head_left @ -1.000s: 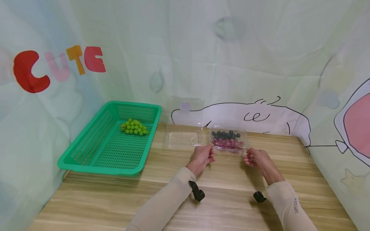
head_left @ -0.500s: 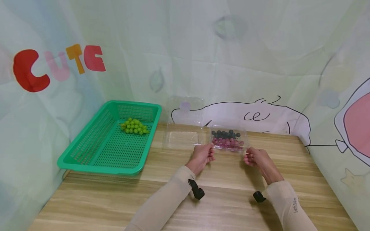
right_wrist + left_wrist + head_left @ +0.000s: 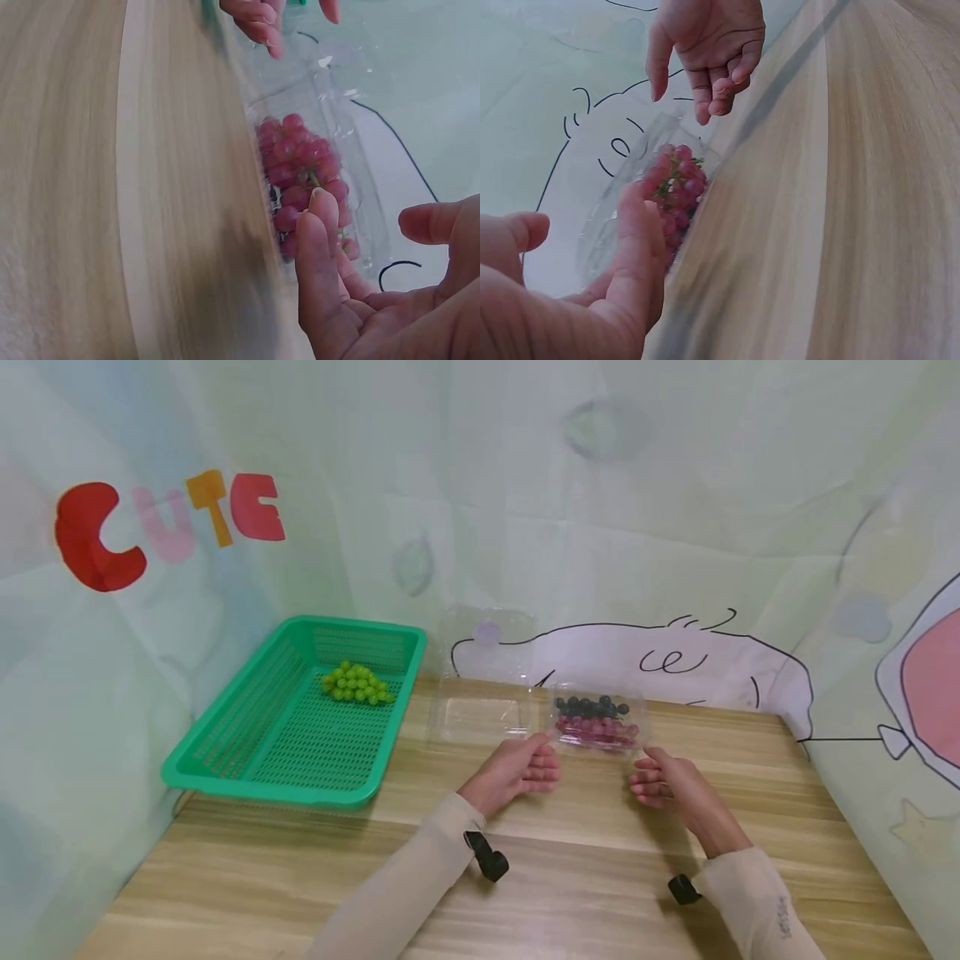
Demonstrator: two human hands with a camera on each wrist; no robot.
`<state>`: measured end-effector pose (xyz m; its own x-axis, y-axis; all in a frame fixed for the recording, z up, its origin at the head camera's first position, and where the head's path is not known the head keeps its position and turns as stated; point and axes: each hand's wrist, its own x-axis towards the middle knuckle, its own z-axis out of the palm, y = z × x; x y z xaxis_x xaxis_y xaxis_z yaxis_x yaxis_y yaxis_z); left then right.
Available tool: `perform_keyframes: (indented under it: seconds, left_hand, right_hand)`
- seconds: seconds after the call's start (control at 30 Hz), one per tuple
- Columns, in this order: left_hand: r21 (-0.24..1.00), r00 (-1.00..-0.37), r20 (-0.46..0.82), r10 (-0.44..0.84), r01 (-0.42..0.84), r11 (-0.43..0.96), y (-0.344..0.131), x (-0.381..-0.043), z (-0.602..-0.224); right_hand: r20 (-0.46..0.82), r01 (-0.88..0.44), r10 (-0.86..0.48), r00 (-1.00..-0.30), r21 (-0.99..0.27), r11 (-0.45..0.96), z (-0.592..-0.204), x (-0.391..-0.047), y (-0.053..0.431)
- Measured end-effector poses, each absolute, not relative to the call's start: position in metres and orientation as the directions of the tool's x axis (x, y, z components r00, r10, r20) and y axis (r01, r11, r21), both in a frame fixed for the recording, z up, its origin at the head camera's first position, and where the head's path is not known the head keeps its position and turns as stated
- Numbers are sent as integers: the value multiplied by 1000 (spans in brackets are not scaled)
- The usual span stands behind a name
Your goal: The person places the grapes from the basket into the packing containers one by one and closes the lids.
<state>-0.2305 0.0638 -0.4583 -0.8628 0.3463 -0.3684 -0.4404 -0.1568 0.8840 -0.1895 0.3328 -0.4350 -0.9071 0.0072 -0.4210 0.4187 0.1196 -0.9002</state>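
A clear plastic clamshell box (image 3: 597,745) with its lid down stands near the back of the table. Red grapes (image 3: 592,729) fill its front side and dark grapes (image 3: 590,706) lie behind them. In front of the box's left corner is my left hand (image 3: 517,770), fingers relaxed and parted from the thumb, holding nothing. My right hand (image 3: 672,785) is at the right corner with loosely bent fingers and nothing in them. Both wrist views show red grapes (image 3: 676,184) through the plastic, beyond relaxed fingers (image 3: 319,251).
An opened clear clamshell box (image 3: 480,718) stands left of the grape box, its lid against the back cloth. Farther left, a green plastic basket (image 3: 262,793) holds a bunch of green grapes (image 3: 357,683). Printed cloth walls (image 3: 480,485) border the wooden table (image 3: 570,877).
Both hands have let go of the grape box's front corners and drawn back slightly toward me, their fingers loosening. The box stays in place. The head view has shifted a little.
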Motion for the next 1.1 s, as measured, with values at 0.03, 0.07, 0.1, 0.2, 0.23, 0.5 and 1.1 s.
perform_keyframes:
  seconds: [0.03,0.07,0.1,0.2,0.23,0.5,1.1]
  left_hand:
    - [889,-861,-361,358,-434,-146,61,-229,-456]
    - [890,-858,-359,367,-433,-142,58,-228,-454]
    - [896,-860,-351,371,-424,-132,56,-226,-451]
    - [910,-864,-331,378,-399,-114,49,-223,-445]
    - [916,-866,-324,380,-388,-104,47,-222,-444]
    - [936,-881,-314,354,-350,-40,26,-216,-434]
    - [944,-931,-263,253,-195,266,-9,-209,-391]
  right_hand:
    - [-421,418,-2,-907,-900,123,-433,-188,332]
    - [-421,417,-6,-907,-901,123,-431,-187,332]
    - [-421,416,-10,-907,-900,125,-429,-185,332]
    - [-412,406,-11,-911,-902,147,-425,-182,333]
    - [-409,402,-11,-912,-902,159,-424,-181,333]
    - [-390,375,-27,-920,-899,225,-420,-172,328]
    - [-293,248,-121,-948,-923,295,-396,-172,312]
